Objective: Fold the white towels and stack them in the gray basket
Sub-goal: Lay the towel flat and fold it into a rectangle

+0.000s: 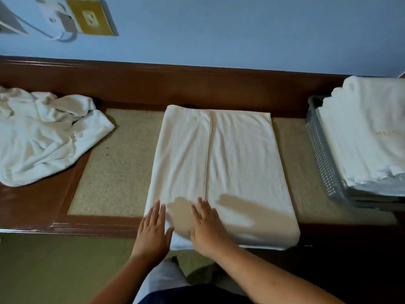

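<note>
A white towel (pixel 236 163) lies folded lengthwise in the middle of the table, with a seam running down its centre. My left hand (pixel 152 232) rests flat with straight fingers on the towel's near left corner. My right hand (pixel 207 227) presses flat on the near edge, just right of the seam. At the far right stands the gray basket (pixel 322 159), holding a stack of folded white towels (pixel 370 139) that rises above its rim. A crumpled heap of unfolded white towels (pixel 43 134) lies at the left.
The table has a dark wooden frame (pixel 32 207) and a beige inlaid top (pixel 114 167). A wooden ledge and a blue wall run behind it, with a wall socket (pixel 89 17) at the upper left. Floor shows below the near edge.
</note>
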Available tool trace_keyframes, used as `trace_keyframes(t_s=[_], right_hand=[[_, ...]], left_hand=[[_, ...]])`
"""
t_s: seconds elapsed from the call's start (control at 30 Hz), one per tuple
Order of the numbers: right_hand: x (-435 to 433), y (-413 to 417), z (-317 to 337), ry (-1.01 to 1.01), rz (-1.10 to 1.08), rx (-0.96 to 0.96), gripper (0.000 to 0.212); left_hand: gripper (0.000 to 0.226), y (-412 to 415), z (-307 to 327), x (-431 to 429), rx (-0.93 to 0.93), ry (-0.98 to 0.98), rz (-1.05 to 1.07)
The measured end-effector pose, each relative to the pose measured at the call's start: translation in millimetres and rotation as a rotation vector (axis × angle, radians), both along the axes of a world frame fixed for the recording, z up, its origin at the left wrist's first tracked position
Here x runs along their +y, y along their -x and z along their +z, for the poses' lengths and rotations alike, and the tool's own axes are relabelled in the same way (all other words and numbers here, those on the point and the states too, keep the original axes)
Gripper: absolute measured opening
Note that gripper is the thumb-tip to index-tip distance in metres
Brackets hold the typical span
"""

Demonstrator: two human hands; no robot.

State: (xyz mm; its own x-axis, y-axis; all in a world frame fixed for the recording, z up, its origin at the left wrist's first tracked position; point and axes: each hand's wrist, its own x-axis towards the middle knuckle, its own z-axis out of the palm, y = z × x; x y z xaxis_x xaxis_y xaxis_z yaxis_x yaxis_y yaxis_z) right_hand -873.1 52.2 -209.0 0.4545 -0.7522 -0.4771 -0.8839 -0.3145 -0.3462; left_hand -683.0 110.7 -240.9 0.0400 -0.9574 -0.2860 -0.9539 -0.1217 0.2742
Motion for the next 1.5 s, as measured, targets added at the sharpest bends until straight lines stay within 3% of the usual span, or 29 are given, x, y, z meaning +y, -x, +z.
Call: trace_keyframes(t_s=[0.23, 0.43, 0.57, 0.7, 0.87, 1.07, 1.33, 1.4, 1.5], right_hand=[[-31.1, -30.0, -15.6, 0.016, -0.059, 0.047, 0.076], [-58.4, -35.6, -31.3, -0.082, -0.019, 0.082, 0.077], [-95.1, -44.8, -51.2, -0.030, -0.044, 0.063, 0.092], [-154.8, -63.4, -69.2, 0.097, -0.153, 0.044, 0.088], [-258.3, -78.7, -83.2, 0.260, -0.235, 0.033, 0.083], [-372.7, -74.7, -94.8, 0.347, -0.217, 0.014, 0.074], [-398.8, -48.1, -94.9, 0.306, -0.216, -0.072, 0.068], [-376.6, -17.3, -94.7, 0.310, -0.294, -0.037, 0.068], [-313.8, 50.0, -91.7, 0.319, -0.422, 0.051, 0.068]], left_hand=[[0.068, -14.0, -9.5, -18.7, -0.053, -0.070, -0.079], [0.076, -18.6, -15.8, -68.8, -0.026, -0.139, -0.132], [0.074, -26.6, -36.7, -106.2, -0.043, -0.151, -0.111], [0.073, -32.5, -44.5, -170.0, -0.060, -0.074, -0.099], [0.077, -44.6, -59.2, -290.3, -0.092, 0.020, 0.002], [0.075, -64.7, -61.6, -408.7, -0.123, -0.004, 0.191], [0.078, -74.1, -58.1, -441.1, -0.085, 0.002, 0.363], [0.079, -69.4, -50.8, -420.6, -0.074, 0.071, 0.310], [0.081, -50.8, -42.5, -360.2, -0.054, 0.113, -0.030]])
